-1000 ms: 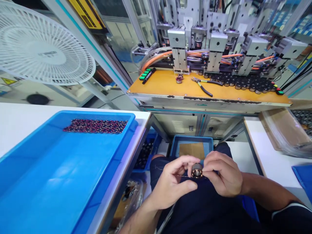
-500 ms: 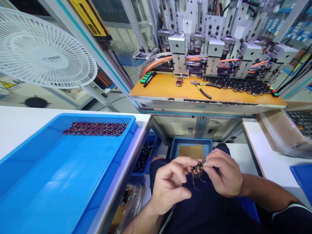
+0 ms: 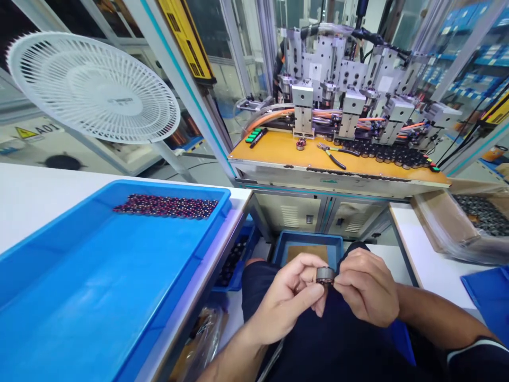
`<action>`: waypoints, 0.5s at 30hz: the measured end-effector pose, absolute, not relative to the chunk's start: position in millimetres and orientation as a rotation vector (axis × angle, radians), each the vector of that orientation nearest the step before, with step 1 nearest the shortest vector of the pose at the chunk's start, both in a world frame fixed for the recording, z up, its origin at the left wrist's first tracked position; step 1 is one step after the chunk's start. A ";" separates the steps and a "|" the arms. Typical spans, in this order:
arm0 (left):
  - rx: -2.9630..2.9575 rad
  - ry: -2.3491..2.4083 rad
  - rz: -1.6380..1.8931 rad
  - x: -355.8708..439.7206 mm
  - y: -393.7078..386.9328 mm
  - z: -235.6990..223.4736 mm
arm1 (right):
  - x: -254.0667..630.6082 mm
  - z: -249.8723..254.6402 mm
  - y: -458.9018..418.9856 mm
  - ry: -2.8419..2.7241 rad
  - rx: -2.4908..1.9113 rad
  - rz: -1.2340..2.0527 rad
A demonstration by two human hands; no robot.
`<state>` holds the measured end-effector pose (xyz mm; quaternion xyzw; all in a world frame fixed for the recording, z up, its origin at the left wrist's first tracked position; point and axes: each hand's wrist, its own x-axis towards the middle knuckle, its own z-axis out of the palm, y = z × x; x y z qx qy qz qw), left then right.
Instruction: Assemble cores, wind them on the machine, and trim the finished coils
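Note:
Over my lap, both hands pinch one small round wound coil part (image 3: 325, 275) with a dark outer ring. My left hand (image 3: 289, 302) closes on it from the left with thumb and fingers. My right hand (image 3: 368, 294) grips its right side. On the white table to my left stands a big blue tray (image 3: 99, 286), and a row of several like parts (image 3: 167, 206) lies along its far wall.
An orange machine bench (image 3: 286, 151) ahead carries pliers (image 3: 332, 155), a loose part (image 3: 301, 144), markers and a row of dark parts (image 3: 392, 154). A white fan (image 3: 95, 90) stands at left. A small blue bin (image 3: 308, 245) sits below. A box of parts (image 3: 481, 215) rests right.
The part has been turned in my fingers: its copper winding and loose wire ends showed before, now its dark ring faces me. The view has tilted up a little.

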<state>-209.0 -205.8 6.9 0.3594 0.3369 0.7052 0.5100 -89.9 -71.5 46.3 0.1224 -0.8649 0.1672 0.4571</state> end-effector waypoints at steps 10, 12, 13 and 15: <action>0.867 0.538 1.990 -203.8 -213.8 6.2 | -83.8 56.6 -86.2 -2.195 0.194 0.425; 0.785 0.456 2.025 -203.9 -214.1 6.1 | -83.9 61.3 -87.3 -2.203 0.320 0.414; 0.744 0.456 2.013 -203.6 -214.3 5.9 | -84.0 63.7 -88.1 -2.214 0.380 0.401; 0.711 0.514 1.908 -202.4 -215.2 4.7 | -84.0 68.0 -90.4 -2.244 0.459 0.374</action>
